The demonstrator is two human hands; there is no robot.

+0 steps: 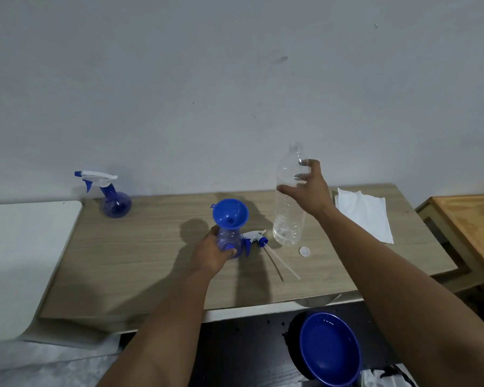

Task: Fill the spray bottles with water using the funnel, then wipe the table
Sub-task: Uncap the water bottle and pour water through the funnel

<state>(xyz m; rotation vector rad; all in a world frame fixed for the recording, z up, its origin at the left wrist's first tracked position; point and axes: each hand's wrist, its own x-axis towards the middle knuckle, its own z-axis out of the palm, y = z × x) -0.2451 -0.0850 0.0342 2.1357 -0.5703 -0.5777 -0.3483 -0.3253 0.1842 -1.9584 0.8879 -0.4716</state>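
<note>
- Funnel [230, 213], blue, sits upright in the neck of an uncapped blue spray bottle [227, 243] near mid tabletop [140, 255].
- Left hand [214, 251] grips that bottle's body, fingers curled round it, bottle standing on the tabletop.
- Right of the funnel: clear plastic water bottle [288, 196], upright, cap off, a little water at the bottom.
- Right hand [308, 188] at the water bottle's upper half, fingers spread and loosely curved, fingertips touching or just off the plastic; cannot tell if it actually grasps it.
- Loose trigger sprayer head [254, 238], white and blue, lies on its side just right of the funnel's bottle, between it and the water bottle; its dip tube [284, 263] runs toward the near edge.
- White bottle cap [304, 251] lies flat near the water bottle's base.
- Second spray bottle [111, 195], blue with trigger head on, stands well left of the funnel, by the wall.
- White paper towel [366, 213] lies flat far right of the funnel, beyond the water bottle.
- Blue bowl [329, 349] sits below the tabletop's near edge, right of the funnel.
</note>
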